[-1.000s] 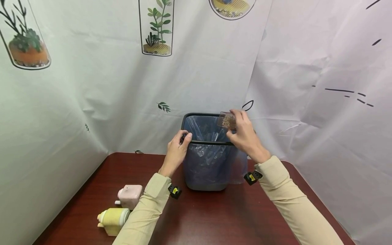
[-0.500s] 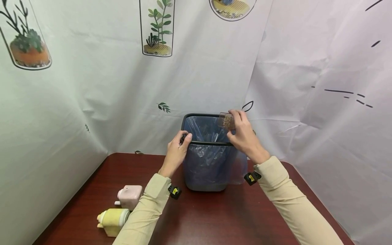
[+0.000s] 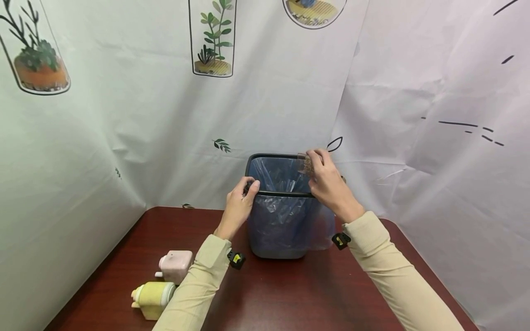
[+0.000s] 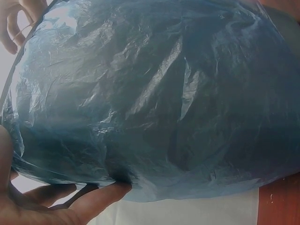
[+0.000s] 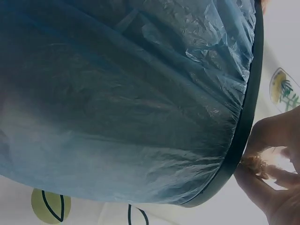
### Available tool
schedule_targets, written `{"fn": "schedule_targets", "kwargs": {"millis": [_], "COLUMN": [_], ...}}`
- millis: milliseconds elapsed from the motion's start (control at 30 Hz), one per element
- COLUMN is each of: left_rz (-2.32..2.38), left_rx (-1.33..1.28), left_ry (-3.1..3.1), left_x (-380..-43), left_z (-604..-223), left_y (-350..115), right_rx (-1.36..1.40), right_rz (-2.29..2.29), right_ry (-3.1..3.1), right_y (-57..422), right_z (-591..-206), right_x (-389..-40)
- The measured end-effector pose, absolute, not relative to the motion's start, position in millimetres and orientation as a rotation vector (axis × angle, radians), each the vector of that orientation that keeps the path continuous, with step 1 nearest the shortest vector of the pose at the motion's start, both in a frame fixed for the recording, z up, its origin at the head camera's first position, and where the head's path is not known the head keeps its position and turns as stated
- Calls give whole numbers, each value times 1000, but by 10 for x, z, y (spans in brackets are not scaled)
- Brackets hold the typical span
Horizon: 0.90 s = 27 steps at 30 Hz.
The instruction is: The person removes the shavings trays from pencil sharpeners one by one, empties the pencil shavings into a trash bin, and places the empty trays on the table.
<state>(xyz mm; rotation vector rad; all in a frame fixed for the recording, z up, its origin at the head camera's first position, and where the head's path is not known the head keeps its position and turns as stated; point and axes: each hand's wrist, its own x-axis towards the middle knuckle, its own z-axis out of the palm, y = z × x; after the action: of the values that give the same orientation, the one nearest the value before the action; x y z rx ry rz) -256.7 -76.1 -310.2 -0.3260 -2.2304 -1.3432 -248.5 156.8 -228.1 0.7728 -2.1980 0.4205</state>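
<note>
A grey trash can [image 3: 277,253] with a black rim stands on the table in the head view. A translucent blue trash bag [image 3: 277,220] lines it and hangs over its outside. My left hand [image 3: 238,204] grips the rim's left front corner, its thumb against the bag in the left wrist view. At the right side of the rim, my right hand [image 3: 329,186] pinches a small clear piece with brown grainy stuff [image 3: 305,164]; its exact kind cannot be told. In the right wrist view, brown crumbly bits [image 5: 255,164] show between the fingers, close to the rim.
Left of the left forearm, a pink bottle [image 3: 175,266] and a yellow bottle [image 3: 153,299] lie on the reddish-brown table [image 3: 265,299]. A white printed sheet [image 3: 281,105] hangs behind the trash can and along both sides.
My right fingers have shifted slightly left over the clear piece and closed further, covering more of it. The left hand and the trash can stay where they were.
</note>
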Motion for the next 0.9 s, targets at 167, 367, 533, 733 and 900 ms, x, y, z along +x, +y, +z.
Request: {"fn": "schedule_targets", "kwargs": {"millis": [167, 367, 533, 733, 900], "left_rz": [-1344, -1341, -1334, -1327, -1320], "left_rx": [-325, -326, -325, -325, -313], "left_ry": [-2230, -2230, -2225, -2218, -2231], "left_x": [-2569, -2575, -2571, -2567, -2554], "left_z": [-3105, -3114, -3119, -3121, -3124], "left_y": [-762, -757, -759, -757, -755], "right_rx": [803, 834, 853, 842, 820], "right_rz": [365, 337, 323, 293, 261], "right_ry": [-2164, -2148, -2149, -2160, -2178], "right_y": [1580, 1593, 1586, 1586, 1583], "right_z": [-2282, -2292, -2299, -2302, -2311], "right_x": [-2499, -2509, -2511, -2497, -2488]}}
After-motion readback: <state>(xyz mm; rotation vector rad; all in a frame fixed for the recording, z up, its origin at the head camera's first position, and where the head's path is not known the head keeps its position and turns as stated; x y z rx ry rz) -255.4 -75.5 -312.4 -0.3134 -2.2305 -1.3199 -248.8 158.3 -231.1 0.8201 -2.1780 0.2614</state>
